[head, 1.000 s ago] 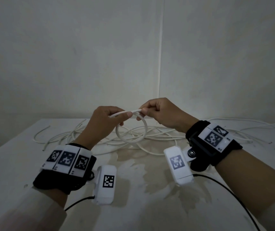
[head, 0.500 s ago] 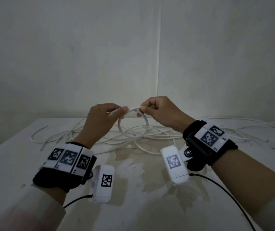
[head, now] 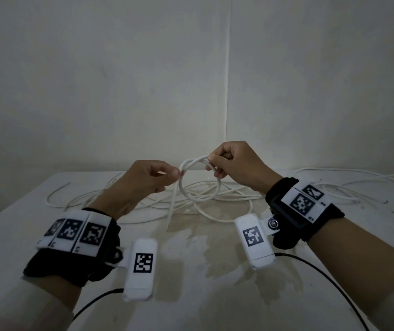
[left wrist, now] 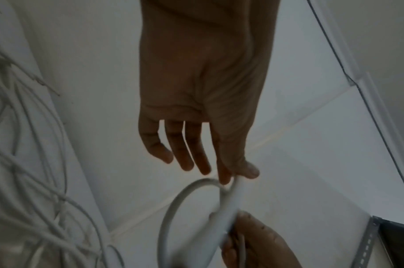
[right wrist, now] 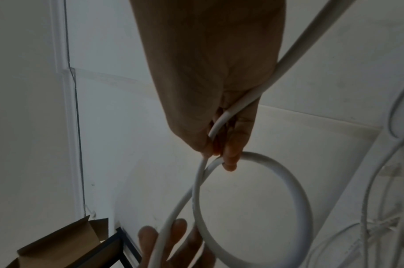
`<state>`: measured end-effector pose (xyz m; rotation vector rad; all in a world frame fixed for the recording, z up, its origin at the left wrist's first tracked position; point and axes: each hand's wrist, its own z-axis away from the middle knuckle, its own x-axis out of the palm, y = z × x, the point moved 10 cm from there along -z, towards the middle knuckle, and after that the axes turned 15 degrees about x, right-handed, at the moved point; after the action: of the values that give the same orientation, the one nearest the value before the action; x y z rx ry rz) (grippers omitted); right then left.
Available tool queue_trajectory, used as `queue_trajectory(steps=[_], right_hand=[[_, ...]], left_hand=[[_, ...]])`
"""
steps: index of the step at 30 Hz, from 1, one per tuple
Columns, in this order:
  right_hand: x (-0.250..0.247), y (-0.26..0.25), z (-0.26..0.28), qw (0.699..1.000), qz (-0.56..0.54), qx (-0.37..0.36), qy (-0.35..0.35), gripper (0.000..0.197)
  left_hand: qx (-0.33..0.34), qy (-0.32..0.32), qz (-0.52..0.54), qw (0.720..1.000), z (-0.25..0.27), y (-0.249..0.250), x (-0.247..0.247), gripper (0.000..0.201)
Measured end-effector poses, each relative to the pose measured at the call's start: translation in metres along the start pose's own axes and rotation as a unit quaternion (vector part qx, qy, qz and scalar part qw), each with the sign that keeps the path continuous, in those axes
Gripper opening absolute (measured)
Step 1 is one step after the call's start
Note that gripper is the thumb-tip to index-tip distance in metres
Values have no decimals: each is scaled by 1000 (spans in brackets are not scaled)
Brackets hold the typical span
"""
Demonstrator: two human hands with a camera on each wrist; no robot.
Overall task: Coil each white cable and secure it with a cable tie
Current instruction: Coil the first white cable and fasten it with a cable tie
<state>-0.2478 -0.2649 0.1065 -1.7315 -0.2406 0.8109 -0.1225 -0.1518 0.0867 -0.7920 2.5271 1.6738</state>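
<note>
One small loop of white cable (head: 199,185) hangs in the air between my hands, above the table (head: 12,235) and in front of the loose cables (head: 227,194) sprawled across it. My right hand (head: 236,163) has thumb and fingers curled round the top of the loop where the strands cross; my left hand (head: 147,180) pinches the running strand between thumb and forefinger at the loop's left edge, the other fingers loose. The coil looks barely begun, and I see no cable tie anywhere. The likely trouble: this cable seems springy, so if my right-hand grip slackens while I feed the next turn, the loop could pop open and drop back into the pile. The tail trailing down to the table could also snag on the other cables and drag them along. From the head view the crossing point is mostly hidden by my knuckles. The right wrist view shows it plainly, two strands meeting under my fingertips (right wrist: 228,161), with a cardboard box (right wrist: 59,243) off the table's edge. The left wrist view alone shows my three spare fingers (left wrist: 185,150) hanging free of the cable.
</note>
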Motion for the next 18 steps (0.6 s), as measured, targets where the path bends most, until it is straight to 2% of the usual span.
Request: queue_trajectory(steps=[4,7,13,15,18], right_hand=[[0,-3,2,1000,-11,-6,-6,14],[1,-2,5,1000,-18,-6,-13,16],[6,-5,12,999,-18,-16,-26,19],[8,-4,12,999,-16,-14,-29,19],[11,-4,12,999,-18,-17,-26,16]], left_hand=[[-2,29,107,994,0,2,16,10],[1,71,110,991,-3,4,13,8],[31,70,-58,995,-12,4,1,15],[49,78,-125,988,-13,8,0,19],[91,91,-244,961,-13,20,1,26]])
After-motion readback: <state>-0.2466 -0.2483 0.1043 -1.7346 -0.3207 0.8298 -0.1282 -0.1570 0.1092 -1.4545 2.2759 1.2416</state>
